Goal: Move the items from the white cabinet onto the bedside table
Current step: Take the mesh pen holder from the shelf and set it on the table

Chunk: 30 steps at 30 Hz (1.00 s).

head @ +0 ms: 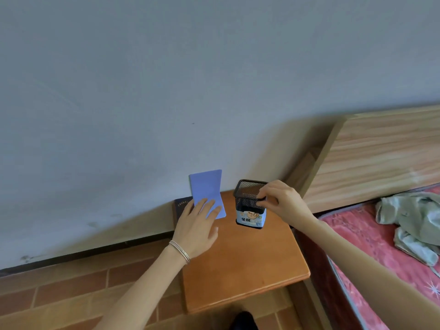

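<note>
A black mesh pen holder with a printed label stands upright on the far right part of the wooden bedside table. My right hand pinches its near rim with curled fingers. A blue folded sheet lies at the table's far left, its upper half leaning against the wall. My left hand rests flat on its lower half with straight fingers. A dark book lies partly under the sheet and my left hand. The white cabinet is out of view.
A wooden headboard and a bed with a red mattress stand close on the right, with grey-green cloth on it. The wall is right behind the table. Brick-pattern floor spreads to the left.
</note>
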### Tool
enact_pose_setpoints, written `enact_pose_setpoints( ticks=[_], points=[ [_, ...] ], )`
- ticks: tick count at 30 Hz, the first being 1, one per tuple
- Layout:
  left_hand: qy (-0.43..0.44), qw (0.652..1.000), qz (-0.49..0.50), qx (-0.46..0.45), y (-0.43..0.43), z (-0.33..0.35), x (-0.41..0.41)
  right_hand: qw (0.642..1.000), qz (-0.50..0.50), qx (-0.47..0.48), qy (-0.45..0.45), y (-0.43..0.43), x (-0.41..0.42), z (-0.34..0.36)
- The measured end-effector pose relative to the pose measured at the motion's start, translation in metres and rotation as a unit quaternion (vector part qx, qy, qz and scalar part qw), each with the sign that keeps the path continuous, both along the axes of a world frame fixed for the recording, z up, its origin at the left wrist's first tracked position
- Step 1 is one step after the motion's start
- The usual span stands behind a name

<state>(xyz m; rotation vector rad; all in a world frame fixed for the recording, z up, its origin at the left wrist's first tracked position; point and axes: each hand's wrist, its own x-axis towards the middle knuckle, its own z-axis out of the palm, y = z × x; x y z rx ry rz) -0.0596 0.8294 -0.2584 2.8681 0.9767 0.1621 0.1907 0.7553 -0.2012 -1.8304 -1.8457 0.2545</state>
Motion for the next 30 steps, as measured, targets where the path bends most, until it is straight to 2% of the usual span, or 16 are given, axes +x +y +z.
enact_pose_setpoints(
  ticks=[8,13,21,30],
  points=[
    [0.047,0.998,0.021,-0.042,0.042,-0.186,0.055,0.997,0.052,0.054,-0.026,0.057,0.051,-0.174],
    [0.047,0.996,0.029,-0.069,0.068,-0.252,0.067,0.99,0.09,0.09,-0.052,0.082,0.061,-0.232],
    [-0.004,0.998,0.032,-0.062,0.079,-0.281,0.069,0.989,0.1,0.107,-0.004,0.098,0.072,-0.275],
    [-0.024,0.997,0.043,-0.067,0.08,-0.281,0.07,0.984,0.136,0.112,-0.039,0.118,0.085,-0.278]
  ],
)
